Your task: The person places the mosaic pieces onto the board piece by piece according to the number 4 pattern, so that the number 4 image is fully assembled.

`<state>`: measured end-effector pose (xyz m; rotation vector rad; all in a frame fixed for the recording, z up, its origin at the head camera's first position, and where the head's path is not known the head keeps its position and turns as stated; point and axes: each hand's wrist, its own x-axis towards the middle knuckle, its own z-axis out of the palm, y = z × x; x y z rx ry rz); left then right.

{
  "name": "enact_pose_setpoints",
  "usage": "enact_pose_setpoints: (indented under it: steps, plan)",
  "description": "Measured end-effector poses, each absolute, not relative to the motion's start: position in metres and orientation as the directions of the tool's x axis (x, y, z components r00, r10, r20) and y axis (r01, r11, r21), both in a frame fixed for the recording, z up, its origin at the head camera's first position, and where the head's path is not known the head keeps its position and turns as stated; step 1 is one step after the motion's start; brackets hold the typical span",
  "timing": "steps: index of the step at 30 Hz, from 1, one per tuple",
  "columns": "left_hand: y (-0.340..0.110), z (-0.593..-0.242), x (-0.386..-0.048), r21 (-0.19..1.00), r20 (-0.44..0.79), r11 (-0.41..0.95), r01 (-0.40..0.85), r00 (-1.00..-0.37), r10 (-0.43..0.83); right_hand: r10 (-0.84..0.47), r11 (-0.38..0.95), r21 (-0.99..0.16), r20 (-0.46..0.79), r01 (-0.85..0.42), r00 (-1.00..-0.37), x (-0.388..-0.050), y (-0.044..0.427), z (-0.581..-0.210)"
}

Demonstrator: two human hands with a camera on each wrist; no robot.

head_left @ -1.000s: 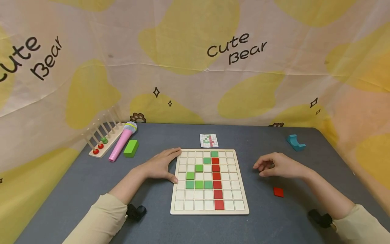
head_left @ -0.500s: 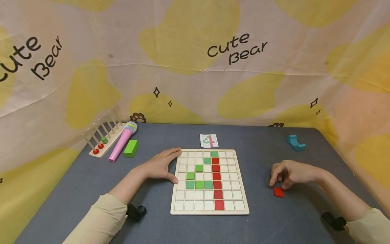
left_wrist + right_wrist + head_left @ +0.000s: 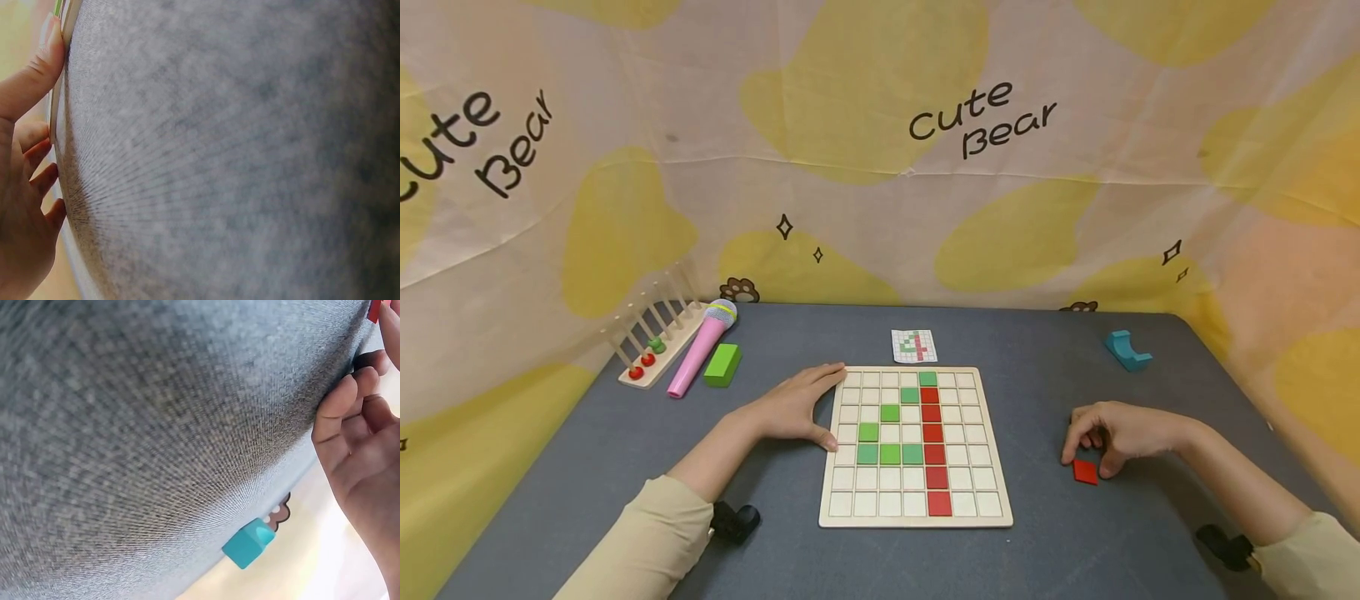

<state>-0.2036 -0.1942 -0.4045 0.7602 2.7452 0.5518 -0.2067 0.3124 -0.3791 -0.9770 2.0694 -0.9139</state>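
Note:
A pale wooden grid board (image 3: 842,492) lies mid-table in the head view, with green and red square tiles in some cells. My left hand (image 3: 793,406) rests at its left edge, thumb and fingers spread apart; the left wrist view shows the thumb (image 3: 39,78) against the board's rim. To the right of the board, my right hand (image 3: 1131,429) is low over a loose red tile (image 3: 1085,472) lying flat on the table. Index finger and thumb stand on either side of it, with a small gap at the index finger. The right wrist view shows only a corner of this tile (image 3: 374,310).
A small printed pattern card (image 3: 914,346) lies behind the board. At left are a peg rack (image 3: 681,337) with red and green beads, a pink toy microphone (image 3: 697,357) and a green block (image 3: 723,365). A teal curved block (image 3: 1127,351) sits at back right.
My right hand has moved right and down from beside the board to the loose red tile, and its thumb and index finger have come around it. The left hand has stayed put.

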Motion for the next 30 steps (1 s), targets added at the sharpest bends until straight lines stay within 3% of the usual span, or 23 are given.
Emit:
enact_pose_setpoints:
  steps: [7, 17, 30]
  plan:
    - [-0.1941, -0.406, -0.2042, 0.422, -0.125, 0.792, 0.441, -0.837, 0.533, -0.837, 0.455, -0.803, -0.239, -0.385, -0.492, -0.2058, 0.3101, -0.3794]
    - [-0.1934, -0.4055, -0.2037, 0.42, -0.119, 0.791, 0.445, -0.837, 0.534, -0.813, 0.49, -0.773, -0.241, -0.402, -0.529, -0.2039, 0.3094, -0.38]
    - [-0.1941, -0.4048, -0.2043, 0.416, -0.128, 0.797, 0.438, -0.839, 0.529, -0.722, 0.57, -0.735, -0.236, -0.367, -0.65, -0.2068, 0.3029, -0.3808]
